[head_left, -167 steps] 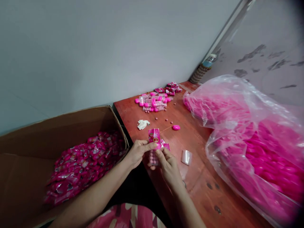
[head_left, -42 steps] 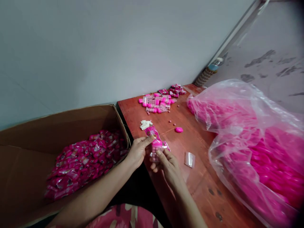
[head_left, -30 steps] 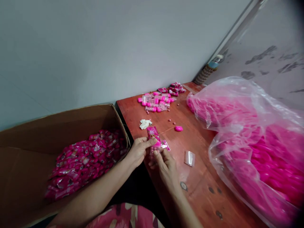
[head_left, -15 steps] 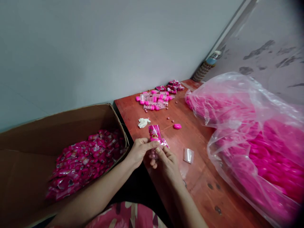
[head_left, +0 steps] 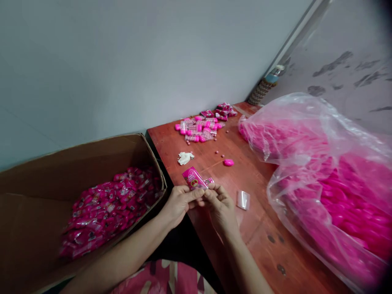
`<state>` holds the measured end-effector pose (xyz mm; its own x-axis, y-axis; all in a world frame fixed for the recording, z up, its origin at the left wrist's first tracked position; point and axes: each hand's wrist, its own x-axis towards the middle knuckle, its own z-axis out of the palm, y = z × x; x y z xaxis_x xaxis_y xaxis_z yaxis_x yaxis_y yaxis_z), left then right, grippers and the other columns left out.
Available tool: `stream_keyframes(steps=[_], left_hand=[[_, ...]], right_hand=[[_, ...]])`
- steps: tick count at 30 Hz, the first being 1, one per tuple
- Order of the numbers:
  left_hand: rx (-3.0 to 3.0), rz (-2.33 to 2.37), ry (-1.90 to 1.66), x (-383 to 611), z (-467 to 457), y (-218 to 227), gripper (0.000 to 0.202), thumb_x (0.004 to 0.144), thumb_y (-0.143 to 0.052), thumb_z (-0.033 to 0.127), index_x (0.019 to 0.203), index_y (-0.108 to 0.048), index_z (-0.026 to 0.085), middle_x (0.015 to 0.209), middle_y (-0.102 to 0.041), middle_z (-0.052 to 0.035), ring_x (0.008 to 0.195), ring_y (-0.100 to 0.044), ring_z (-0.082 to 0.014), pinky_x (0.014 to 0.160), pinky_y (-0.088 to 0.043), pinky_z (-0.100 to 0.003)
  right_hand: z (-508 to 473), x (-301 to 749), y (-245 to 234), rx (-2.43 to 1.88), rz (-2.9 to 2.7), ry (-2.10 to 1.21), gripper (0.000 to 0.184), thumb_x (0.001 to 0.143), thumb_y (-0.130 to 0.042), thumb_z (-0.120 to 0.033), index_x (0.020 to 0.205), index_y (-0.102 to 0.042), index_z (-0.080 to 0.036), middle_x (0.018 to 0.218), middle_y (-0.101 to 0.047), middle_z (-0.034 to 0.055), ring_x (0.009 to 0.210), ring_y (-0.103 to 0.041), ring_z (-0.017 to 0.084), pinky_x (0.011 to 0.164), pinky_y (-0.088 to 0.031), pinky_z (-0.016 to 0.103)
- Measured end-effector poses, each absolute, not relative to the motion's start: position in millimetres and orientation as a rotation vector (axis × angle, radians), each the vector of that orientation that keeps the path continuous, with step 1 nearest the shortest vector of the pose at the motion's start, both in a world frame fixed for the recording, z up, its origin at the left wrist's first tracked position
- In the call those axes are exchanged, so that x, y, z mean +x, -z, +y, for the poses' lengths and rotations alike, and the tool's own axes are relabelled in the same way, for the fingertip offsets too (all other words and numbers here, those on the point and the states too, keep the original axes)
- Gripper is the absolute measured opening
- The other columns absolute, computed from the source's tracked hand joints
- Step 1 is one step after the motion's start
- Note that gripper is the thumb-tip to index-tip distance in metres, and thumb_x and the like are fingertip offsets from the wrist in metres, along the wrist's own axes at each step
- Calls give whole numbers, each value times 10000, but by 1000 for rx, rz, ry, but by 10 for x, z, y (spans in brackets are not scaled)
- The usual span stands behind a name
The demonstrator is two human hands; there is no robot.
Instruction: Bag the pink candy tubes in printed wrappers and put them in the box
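Over the edge of the wooden table my left hand (head_left: pixel 180 203) and my right hand (head_left: pixel 221 206) meet, thumbs and fingers pinched together. Between them is a pink printed packet (head_left: pixel 194 178), its upper end leaning to the left. Part of a second shiny pink piece (head_left: pixel 209 180) shows above the right fingers; the fingers hide the rest. Close by on the table lie a crumpled white scrap (head_left: pixel 185 158), a pink plastic cap (head_left: pixel 228 162) and a small clear plastic sleeve (head_left: pixel 243 200).
To the left, a cardboard box (head_left: pixel 153 161) holds many pink packets (head_left: pixel 107 208). Capsules of pink balls (head_left: pixel 196 128) and more packets (head_left: pixel 225 111) lie at the table's back. A large clear bag (head_left: pixel 294 114) of pink plastic pieces covers the right. A bottle (head_left: pixel 265 87) stands in the corner.
The pink packet has tipped from nearly upright to leaning left. Pink balls seen below it between the fingers are now hidden, and the fingers have drawn closer together.
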<state>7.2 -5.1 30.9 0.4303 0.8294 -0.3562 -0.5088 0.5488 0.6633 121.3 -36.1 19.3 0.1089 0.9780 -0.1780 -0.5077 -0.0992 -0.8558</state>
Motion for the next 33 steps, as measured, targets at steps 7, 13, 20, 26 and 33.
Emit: stream_keyframes(steps=[7,13,20,26,33], left_hand=[[502,784,-1316,-362,-104,-352,229,740,-635,328,845,-676,129,931,-689,-97,885,-631,-223,853,-468,-395],[1420,1131,-1091,-259,66,-106,382,735,-621,374,1072,-626,196,1135,-612,-110,1077,-542,-260,976,-358,-439],[2381,1125,-755,233,242,201,275,805,-548,293,1067,-623,257,1237,-543,-56,1240,-366,-273,1040,-200,-520],[2383,1167,-841,244,234,230,222,821,-528,233,1008,-648,242,1127,-623,-31,1211,-411,-245,1035,-229,-524],[2419,1152,-989,278,211,257,215,811,-537,196,995,-649,199,1039,-666,-43,1162,-465,-251,1008,-306,-512]], right_hand=[[-243,1351,-314,-1080,-673,-1353,218,701,-693,-310,809,-554,-182,654,-663,11,510,-608,118,461,-474,202],[-300,1708,-222,-1250,-674,-1179,193,742,-650,-343,751,-564,-170,653,-648,7,519,-593,95,460,-449,173],[-412,1749,-63,-1333,-720,-1163,187,760,-624,-352,790,-565,-177,681,-638,1,532,-592,108,489,-459,208],[-363,1723,-41,-1369,-810,-1117,187,759,-614,-361,777,-572,-179,675,-631,-4,544,-577,110,519,-452,219],[-413,1619,-113,-1387,-912,-1039,179,762,-602,-356,743,-571,-181,673,-620,-4,550,-557,118,538,-440,237]])
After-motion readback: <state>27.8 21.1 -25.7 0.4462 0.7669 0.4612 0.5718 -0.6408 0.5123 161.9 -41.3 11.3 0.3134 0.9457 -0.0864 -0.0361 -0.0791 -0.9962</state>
